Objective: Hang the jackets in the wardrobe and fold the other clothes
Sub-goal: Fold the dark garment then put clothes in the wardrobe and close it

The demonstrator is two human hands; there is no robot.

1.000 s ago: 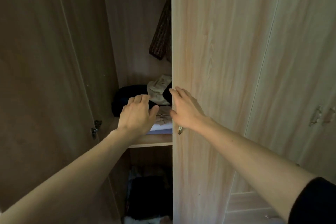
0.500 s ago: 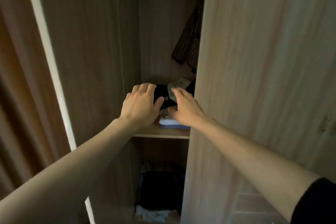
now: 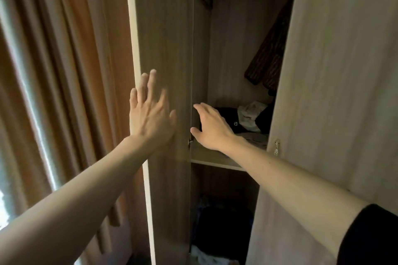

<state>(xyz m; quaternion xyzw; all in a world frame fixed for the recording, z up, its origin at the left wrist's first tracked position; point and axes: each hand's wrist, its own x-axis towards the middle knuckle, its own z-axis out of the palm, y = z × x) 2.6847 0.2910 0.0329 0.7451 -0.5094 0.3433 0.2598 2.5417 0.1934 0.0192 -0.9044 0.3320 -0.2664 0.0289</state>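
Note:
The wardrobe stands partly open, its left door (image 3: 163,34) swung out toward me. My left hand (image 3: 150,112) lies flat with spread fingers against that door's inner face. My right hand (image 3: 212,128) hovers open at the front of the shelf (image 3: 212,158), holding nothing. On the shelf lie folded clothes: a black garment with a small round logo (image 3: 231,117), a pale crumpled piece (image 3: 251,113) and a grey folded one (image 3: 257,139). A dark brown patterned jacket (image 3: 270,58) hangs above them, half hidden by the right door (image 3: 336,92).
Orange-brown curtains (image 3: 64,82) hang at the left beside a bright window. Below the shelf sits a dark compartment with black and light clothes (image 3: 221,228). A small metal key (image 3: 276,147) hangs on the right door's edge.
My left hand left the clothes on the shelf and moved left onto the open door. My right hand drew back from the pile. The view swung left, showing the curtains.

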